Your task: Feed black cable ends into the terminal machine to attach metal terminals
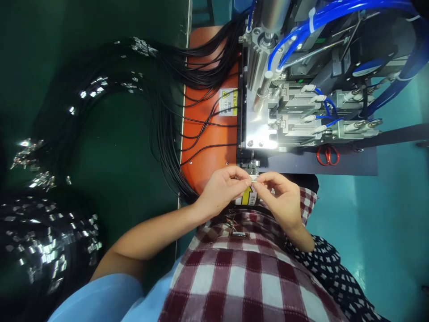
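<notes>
My left hand (pixel 223 188) and my right hand (pixel 283 201) meet in front of my body, at the near end of the machine's metal guide (pixel 252 164). Both are closed in a pinch, thumb against fingers. Between their fingertips shows a small pale piece (pixel 254 180), too small and too covered to name. A yellow arrow label (pixel 247 197) lies just below the fingers. Black cables (pixel 167 147) with shiny metal ends hang left of my left hand, and several run over the orange plate (pixel 204 156) into the machine.
The machine (pixel 281 107), with metal cylinders and blue air hoses (pixel 321 18), fills the upper right. Red-handled scissors (pixel 327 155) lie on its dark base. A warning label (pixel 228 102) is on the orange plate. More cable bundles (pixel 47 246) lie on the dark green surface at left.
</notes>
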The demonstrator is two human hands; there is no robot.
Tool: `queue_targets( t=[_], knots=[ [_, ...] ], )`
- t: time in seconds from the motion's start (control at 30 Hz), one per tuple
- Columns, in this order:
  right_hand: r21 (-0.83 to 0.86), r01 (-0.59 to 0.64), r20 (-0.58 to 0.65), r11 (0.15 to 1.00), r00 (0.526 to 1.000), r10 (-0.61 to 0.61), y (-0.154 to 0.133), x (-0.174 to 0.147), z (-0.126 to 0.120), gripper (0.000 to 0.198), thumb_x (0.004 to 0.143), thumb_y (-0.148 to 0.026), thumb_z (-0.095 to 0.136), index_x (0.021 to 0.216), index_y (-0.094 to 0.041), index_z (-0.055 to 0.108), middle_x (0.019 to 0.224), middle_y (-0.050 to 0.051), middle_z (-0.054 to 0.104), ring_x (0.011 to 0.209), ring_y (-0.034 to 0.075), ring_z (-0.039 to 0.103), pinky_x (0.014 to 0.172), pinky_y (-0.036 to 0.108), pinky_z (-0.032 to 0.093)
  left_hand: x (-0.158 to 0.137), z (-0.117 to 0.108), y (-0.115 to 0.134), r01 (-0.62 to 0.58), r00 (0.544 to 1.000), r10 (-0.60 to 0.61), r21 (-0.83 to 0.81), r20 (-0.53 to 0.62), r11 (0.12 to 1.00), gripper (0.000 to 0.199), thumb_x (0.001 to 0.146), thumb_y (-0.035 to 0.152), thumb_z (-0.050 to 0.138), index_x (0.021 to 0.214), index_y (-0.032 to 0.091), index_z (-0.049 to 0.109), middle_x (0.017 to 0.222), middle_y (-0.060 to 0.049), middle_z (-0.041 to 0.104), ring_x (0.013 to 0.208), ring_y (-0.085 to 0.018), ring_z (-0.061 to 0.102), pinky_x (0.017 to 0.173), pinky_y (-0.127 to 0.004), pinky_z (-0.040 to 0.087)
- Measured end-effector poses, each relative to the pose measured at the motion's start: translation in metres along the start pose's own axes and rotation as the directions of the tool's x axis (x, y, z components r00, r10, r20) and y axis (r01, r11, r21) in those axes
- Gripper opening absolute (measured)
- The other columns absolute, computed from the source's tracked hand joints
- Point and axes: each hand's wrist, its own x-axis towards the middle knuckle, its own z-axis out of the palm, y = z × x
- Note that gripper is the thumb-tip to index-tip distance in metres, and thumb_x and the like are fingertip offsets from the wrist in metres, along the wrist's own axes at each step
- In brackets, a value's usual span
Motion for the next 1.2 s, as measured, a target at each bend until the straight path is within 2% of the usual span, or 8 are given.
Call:
queue_targets(
  t=[0.17,0.33,0.63,0.83,0.97,1.1,1.13,1.2],
  knots=[
    [0.106,-0.118,0.032,0.987,0.993,0.115,0.0037,-0.0005,0.0008,0.007,0.082,-0.022,0.07,0.078,-0.019,0.065,0.065,-0.003,0.056,0.053,0.007,0.045,0.049,0.022,0.037,-0.0003,-0.0002,-0.003,-0.003,1.0,0.003,-0.027,0.012,1.0,0.018,0.08,0.025,0.072,0.079,0.011,0.06,0.051,0.008,0.046,0.044,-0.002,0.037,0.044,-0.015,0.026],
    [0.143,-0.157,0.044,0.977,0.987,0.152,0.0057,-0.0014,0.002,0.009,0.082,-0.023,0.071,0.076,-0.019,0.065,0.061,-0.005,0.053,0.049,0.006,0.042,0.046,0.022,0.033,0.0009,-0.0006,-0.0048,-0.011,1.0,0.012,-0.051,0.022,0.999,0.017,0.082,0.025,0.07,0.08,0.012,0.06,0.05,0.008,0.044,0.044,-0.002,0.037,0.045,-0.015,0.026],
    [0.102,-0.146,0.011,0.984,0.989,0.145,0.0024,-0.0021,0.0017,0.008,0.081,-0.025,0.071,0.077,-0.019,0.067,0.069,-0.002,0.061,0.054,0.008,0.049,0.051,0.023,0.04,0.0015,0.0005,-0.0032,-0.02,1.0,0.021,-0.051,0.011,0.999,0.022,0.08,0.029,0.073,0.08,0.011,0.059,0.051,0.008,0.044,0.045,-0.002,0.035,0.045,-0.016,0.024],
    [-0.03,-0.069,-0.052,0.997,0.996,0.067,-0.0014,-0.0037,0.0014,0.011,0.083,-0.027,0.071,0.091,-0.02,0.072,0.08,0.001,0.07,0.058,0.011,0.056,0.054,0.025,0.046,0.0019,0.0001,-0.0033,-0.029,1.0,0.029,-0.018,0.0,0.999,0.024,0.08,0.031,0.073,0.081,0.011,0.059,0.05,0.009,0.043,0.045,-0.002,0.034,0.045,-0.016,0.024],
    [-0.152,0.007,-0.096,0.988,0.995,-0.022,-0.0023,-0.0031,0.0044,0.004,0.083,-0.024,0.071,0.085,-0.021,0.072,0.081,0.001,0.071,0.06,0.011,0.057,0.055,0.025,0.046,0.0012,0.0001,-0.0039,-0.031,1.0,0.031,0.004,-0.001,1.0,0.025,0.079,0.032,0.073,0.081,0.012,0.059,0.051,0.009,0.043,0.045,-0.003,0.035,0.045,-0.017,0.025],
    [-0.282,0.166,-0.061,0.945,0.98,-0.19,-0.0035,-0.0023,0.0028,0.006,0.085,-0.018,0.068,0.08,-0.021,0.068,0.078,0.0,0.069,0.067,0.013,0.06,0.063,0.027,0.048,-0.0001,-0.0002,-0.0036,-0.047,0.999,0.047,0.096,0.0,0.994,0.022,0.081,0.032,0.07,0.081,0.013,0.059,0.054,0.007,0.047,0.046,-0.004,0.039,0.045,-0.017,0.028],
    [-0.306,0.198,-0.041,0.931,0.974,-0.221,-0.0036,-0.0019,0.0017,0.007,0.085,-0.017,0.067,0.08,-0.021,0.067,0.078,0.0,0.069,0.068,0.014,0.059,0.066,0.028,0.048,-0.0003,-0.0006,-0.0036,-0.078,0.997,0.079,0.153,0.001,0.985,0.02,0.083,0.031,0.069,0.081,0.013,0.059,0.058,0.005,0.05,0.049,-0.005,0.043,0.046,-0.018,0.032],
    [-0.324,0.218,-0.02,0.921,0.971,-0.237,-0.003,-0.0007,-0.0009,0.008,0.087,-0.018,0.065,0.079,-0.021,0.066,0.077,0.0,0.067,0.068,0.014,0.058,0.068,0.029,0.048,0.0,-0.002,-0.004,-0.231,0.97,0.241,0.33,0.011,0.915,0.014,0.085,0.027,0.066,0.082,0.014,0.063,0.071,0.0,0.057,0.062,-0.009,0.054,0.055,-0.02,0.04]
  ],
)
